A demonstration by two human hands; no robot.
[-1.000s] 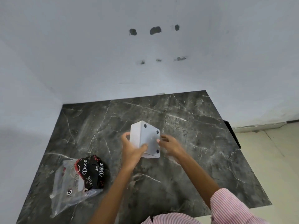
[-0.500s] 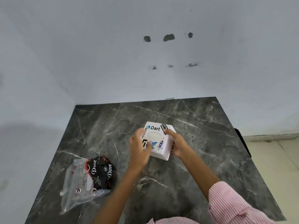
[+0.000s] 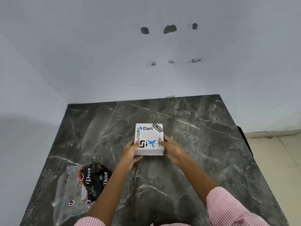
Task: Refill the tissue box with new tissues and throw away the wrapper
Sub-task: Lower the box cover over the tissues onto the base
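Note:
A white square tissue box [image 3: 149,136] with stickers on its top and an oval opening sits upright on the dark marble table [image 3: 203,152], near the middle. My left hand [image 3: 132,151] grips its near left side and my right hand [image 3: 171,148] grips its near right side. The clear and black plastic tissue wrapper [image 3: 81,186], printed "Dove", lies flat on the table at the near left, apart from both hands.
The table stands in a corner, with white walls behind and to the left. Its right edge drops to a pale tiled floor [image 3: 276,160]. A dark object [image 3: 245,141] pokes out beyond the right edge.
The box was held tilted with its underside towards me. Both hands turned it over and set it flat, top side up, on the table.

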